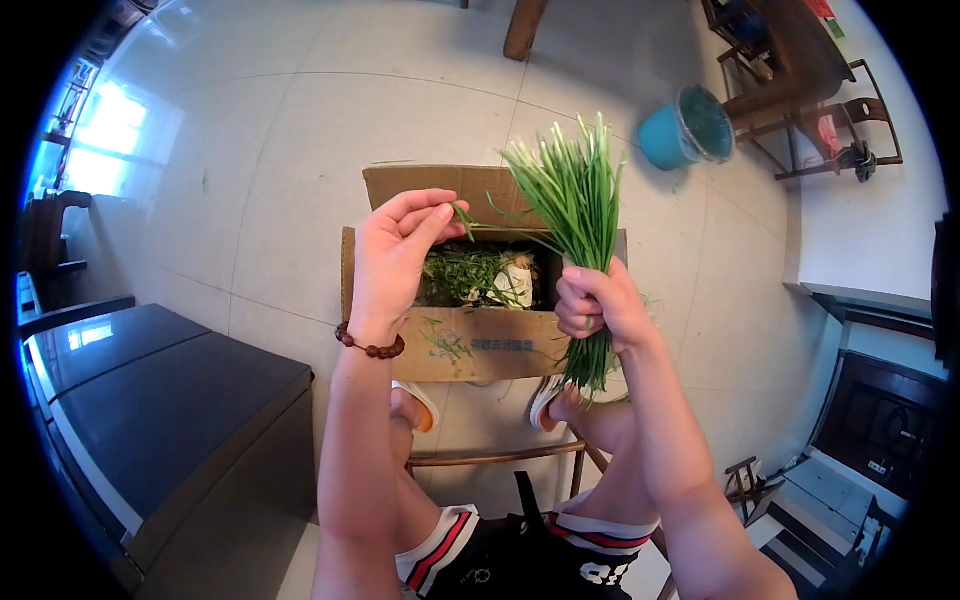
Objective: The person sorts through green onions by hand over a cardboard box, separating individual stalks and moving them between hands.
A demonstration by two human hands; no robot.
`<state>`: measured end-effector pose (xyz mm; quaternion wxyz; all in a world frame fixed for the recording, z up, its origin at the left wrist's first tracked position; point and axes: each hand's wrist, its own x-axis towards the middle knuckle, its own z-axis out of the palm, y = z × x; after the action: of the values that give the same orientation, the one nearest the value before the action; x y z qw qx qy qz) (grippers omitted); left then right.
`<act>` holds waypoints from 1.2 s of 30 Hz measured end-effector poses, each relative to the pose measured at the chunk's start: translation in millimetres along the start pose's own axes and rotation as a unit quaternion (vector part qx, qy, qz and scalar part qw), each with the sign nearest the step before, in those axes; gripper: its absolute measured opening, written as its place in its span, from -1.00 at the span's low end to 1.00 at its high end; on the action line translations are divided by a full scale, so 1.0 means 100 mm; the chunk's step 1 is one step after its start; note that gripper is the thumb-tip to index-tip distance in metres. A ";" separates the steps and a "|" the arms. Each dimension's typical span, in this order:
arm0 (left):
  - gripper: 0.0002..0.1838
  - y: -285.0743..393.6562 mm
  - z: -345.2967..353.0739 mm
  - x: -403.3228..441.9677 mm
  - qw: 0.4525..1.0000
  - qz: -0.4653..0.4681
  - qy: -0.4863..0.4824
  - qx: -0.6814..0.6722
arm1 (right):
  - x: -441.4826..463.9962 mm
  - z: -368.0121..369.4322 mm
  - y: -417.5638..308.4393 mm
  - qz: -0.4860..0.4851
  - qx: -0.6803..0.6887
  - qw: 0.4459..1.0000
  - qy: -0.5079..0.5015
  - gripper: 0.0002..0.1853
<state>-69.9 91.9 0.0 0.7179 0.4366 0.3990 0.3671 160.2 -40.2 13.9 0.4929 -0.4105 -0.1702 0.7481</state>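
My right hand [603, 303] is wrapped round a thick bunch of long green stalks [575, 200], pale ends up and dark leafy ends hanging below the fist. My left hand [415, 235], with a brown bead bracelet [370, 345] at the wrist, pinches a thin green blade [464, 218] between thumb and fingers. A thin strand runs from near that pinch toward the bunch. Beneath both hands stands an open cardboard box [490, 345] holding green scraps [460, 275] and something white. Some scraps lie on its front flap.
A blue bin [668, 138] with a plastic liner stands at the upper right, beside wooden furniture [800, 60]. A dark, shiny cabinet [170, 400] is close on the left. My feet are just before the box, on the tiled floor [330, 120].
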 end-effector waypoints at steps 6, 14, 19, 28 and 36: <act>-0.79 0.02 0.06 -0.02 0.999 -0.024 -0.011 -0.034 | -0.02 -0.01 -0.03 -0.002 0.051 0.999 -0.013 -0.55; -0.84 0.00 0.11 -0.04 0.984 -0.051 -0.022 0.170 | -0.06 -0.08 -0.06 -0.014 0.123 0.990 -0.067 -0.59; -0.82 -0.16 0.20 -0.07 0.945 0.061 0.007 0.322 | -0.06 -0.12 -0.01 -0.014 0.199 0.973 -0.118 -0.66; -0.69 -0.18 0.50 -0.04 0.971 0.194 -0.044 0.133 | -0.08 -0.04 0.06 0.042 0.215 0.959 -0.179 -0.77; -0.86 -0.06 0.52 -0.15 0.994 0.071 -0.046 0.063 | -0.09 0.03 0.17 0.064 0.234 0.948 -0.207 -0.76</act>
<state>-29.0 58.9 13.4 0.6785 0.5252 0.3557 0.3706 149.6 -55.2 8.3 0.4797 -0.1294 -0.0618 0.8657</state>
